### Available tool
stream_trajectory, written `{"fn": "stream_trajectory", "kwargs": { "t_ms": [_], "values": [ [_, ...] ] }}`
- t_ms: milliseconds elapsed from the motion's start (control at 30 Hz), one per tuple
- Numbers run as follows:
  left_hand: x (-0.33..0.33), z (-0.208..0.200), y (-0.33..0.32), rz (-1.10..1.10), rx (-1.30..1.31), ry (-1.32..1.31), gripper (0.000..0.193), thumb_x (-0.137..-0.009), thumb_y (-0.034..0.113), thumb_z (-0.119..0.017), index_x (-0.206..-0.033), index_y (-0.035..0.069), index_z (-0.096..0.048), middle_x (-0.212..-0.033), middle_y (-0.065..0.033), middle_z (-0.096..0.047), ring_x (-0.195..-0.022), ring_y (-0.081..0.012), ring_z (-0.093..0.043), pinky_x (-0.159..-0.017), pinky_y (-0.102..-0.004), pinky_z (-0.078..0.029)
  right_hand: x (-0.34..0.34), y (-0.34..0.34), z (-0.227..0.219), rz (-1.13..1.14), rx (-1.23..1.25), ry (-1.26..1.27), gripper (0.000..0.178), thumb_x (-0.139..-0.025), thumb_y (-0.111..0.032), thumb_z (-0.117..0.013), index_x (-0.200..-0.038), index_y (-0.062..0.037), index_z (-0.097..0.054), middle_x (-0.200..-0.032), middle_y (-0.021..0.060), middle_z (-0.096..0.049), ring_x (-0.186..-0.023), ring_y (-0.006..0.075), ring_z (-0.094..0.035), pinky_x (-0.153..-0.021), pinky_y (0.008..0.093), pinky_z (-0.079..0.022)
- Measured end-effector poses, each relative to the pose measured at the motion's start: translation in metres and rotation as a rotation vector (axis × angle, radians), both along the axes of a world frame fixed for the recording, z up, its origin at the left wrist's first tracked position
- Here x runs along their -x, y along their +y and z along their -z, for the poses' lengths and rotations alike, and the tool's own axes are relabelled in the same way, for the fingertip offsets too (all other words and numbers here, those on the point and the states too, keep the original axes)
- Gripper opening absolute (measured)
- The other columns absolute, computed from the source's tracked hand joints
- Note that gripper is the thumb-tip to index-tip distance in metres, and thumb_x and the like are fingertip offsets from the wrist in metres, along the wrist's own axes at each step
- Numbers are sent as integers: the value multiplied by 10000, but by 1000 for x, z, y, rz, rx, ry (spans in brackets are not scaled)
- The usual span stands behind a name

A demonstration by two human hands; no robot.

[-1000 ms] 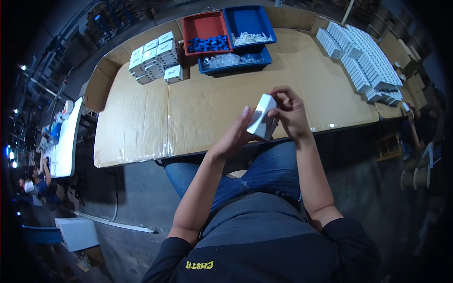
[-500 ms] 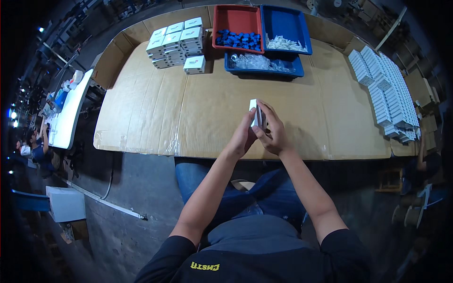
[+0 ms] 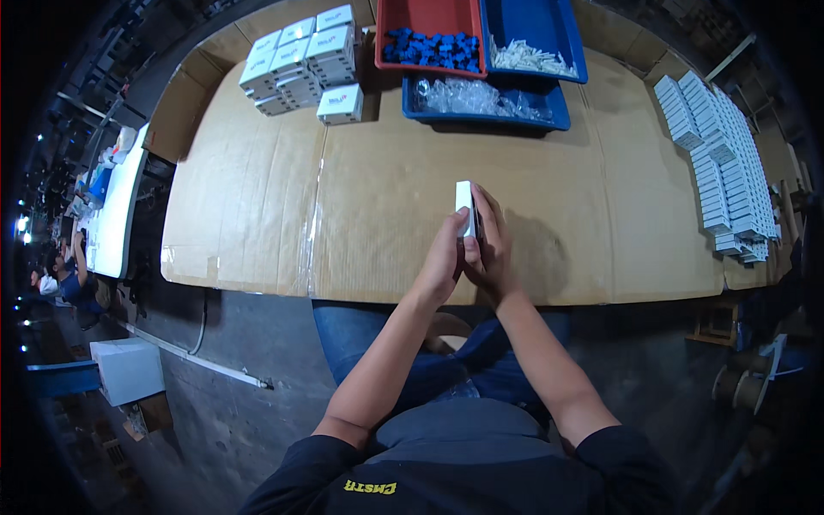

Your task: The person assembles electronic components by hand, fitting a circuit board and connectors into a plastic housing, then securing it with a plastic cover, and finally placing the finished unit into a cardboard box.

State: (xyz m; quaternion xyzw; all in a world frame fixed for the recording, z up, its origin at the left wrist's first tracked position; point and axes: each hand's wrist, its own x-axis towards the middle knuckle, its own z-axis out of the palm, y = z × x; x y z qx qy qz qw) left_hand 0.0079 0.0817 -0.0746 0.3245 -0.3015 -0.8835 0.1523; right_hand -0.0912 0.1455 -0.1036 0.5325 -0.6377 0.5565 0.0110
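White box (image 3: 464, 196), clamped between left hand (image 3: 443, 257) and right hand (image 3: 493, 259), over the table (image 3: 386, 193); narrow face up, long side pointing straight forward (equally near to both hands, apparently).

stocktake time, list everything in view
held box: one, white, centre
stacked boxes: many, white, rear left
single box: one, white, by stack
tray: one, red, rear
trays: two, blue, alongside
pieces: many, blue, red tray
sticks: many, white, rear blue tray
plastic: uncounted, clear, front tray
blocks: many, white, right
table: one, brown, centre
side table: one, white, left
person: one, dark shirt, left
clutter: uncounted, mixed, floor
left hand: one, centre
right hand: one, centre
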Motion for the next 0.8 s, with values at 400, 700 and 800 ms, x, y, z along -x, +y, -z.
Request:
{"fn": "stream_trajectory", "kwargs": {
  "t_ms": [400,700,800],
  "values": [
    [-25,32,12,121,294,94,469,-1083,429,-467,-1360,54,-521,-1075,-11,-592,-968,-105,-574,-851,-266,-484,-19,25,15,-132,-61,-92,795,-1018,-498,-511,-1574,40,-328,-1567,284,-383,-1442,437,-399,-1190,489,-348],
    [-35,1,36,-90,208,16,390,-1057,464,-471,-1193,106,-543,-865,51,-540,-658,-9,-495,-544,-181,-405,-42,21,10,-16,55,63,791,-1087,-580,-288,-1524,70,-394,-1465,302,-522,-1319,476,-562,-1062,478,-503],
    [-36,-4,37,-102,187,15,388,-1049,462,-481,-1214,116,-538,-832,60,-531,-610,-3,-475,-510,-179,-387,-45,22,10,-15,42,54,787,-1090,-575,-267,-1516,73,-403,-1452,309,-533,-1313,483,-566,-1050,476,-514]
  ]
}}
